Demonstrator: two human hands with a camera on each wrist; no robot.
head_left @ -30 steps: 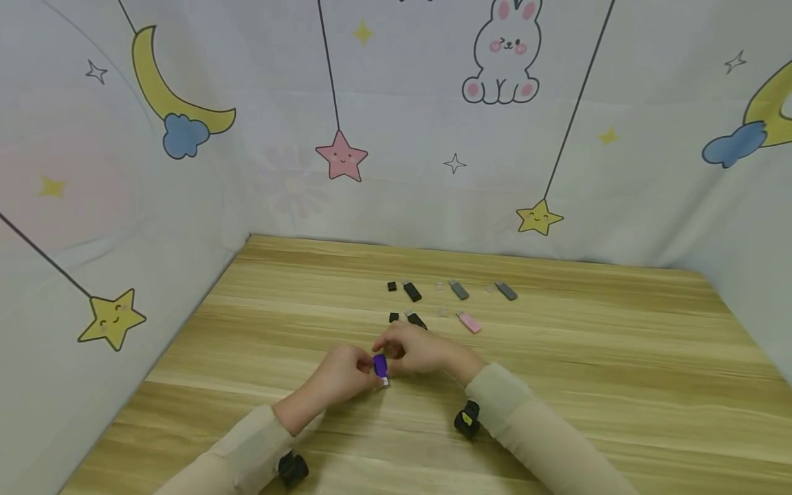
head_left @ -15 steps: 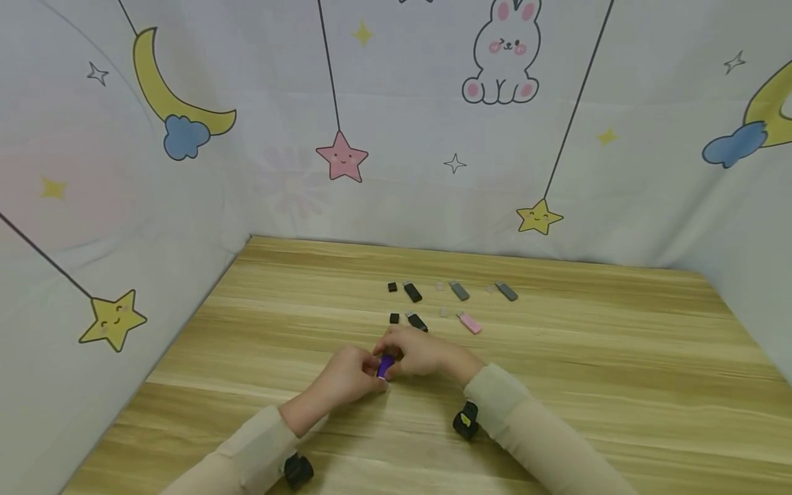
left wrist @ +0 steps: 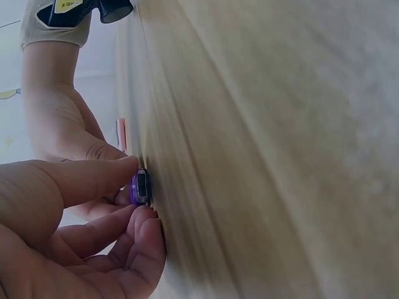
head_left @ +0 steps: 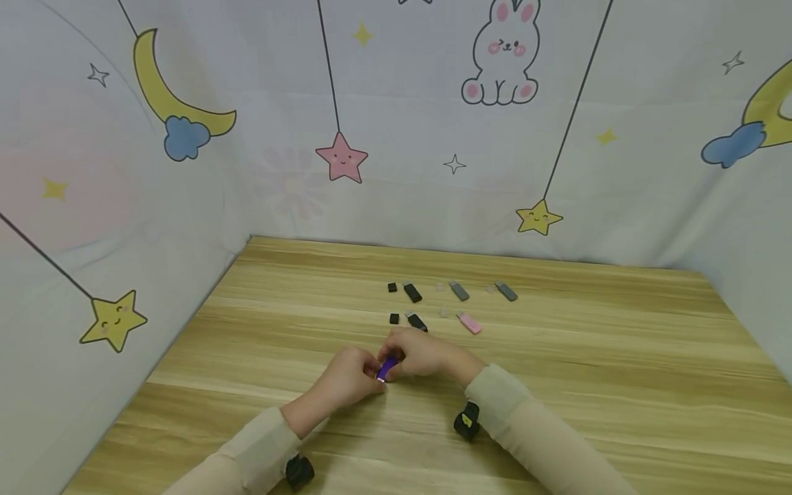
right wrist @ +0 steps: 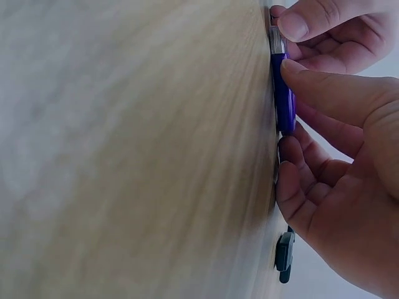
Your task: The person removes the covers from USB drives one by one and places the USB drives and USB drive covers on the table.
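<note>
A purple USB flash drive (head_left: 387, 370) lies low at the tabletop between both hands in the head view. My right hand (head_left: 419, 352) pinches its purple body, thumb on the near side, fingers curled behind. My left hand (head_left: 348, 375) has its thumb and fingers on either side of the silvery connector end. In the left wrist view, that end of the flash drive (left wrist: 141, 187) faces the camera between the left thumb and fingertips. The right wrist view shows the flash drive (right wrist: 284, 93) lengthwise, its light end under the left thumb. Whether a clear cap covers this end cannot be told.
Behind the hands lie a black flash drive (head_left: 416, 321) with its black cap (head_left: 394, 319), and a pink one (head_left: 469, 323) beside a clear cap (head_left: 443, 313). Farther back are another black drive (head_left: 412, 292) and two grey drives (head_left: 459, 291), with caps. Cloth walls enclose the wooden table (head_left: 588, 357).
The purple flash drive has turned and shifted slightly right. My right fingers have come round its body, while my left fingers now lie at its connector end. Little moved in the last half second.
</note>
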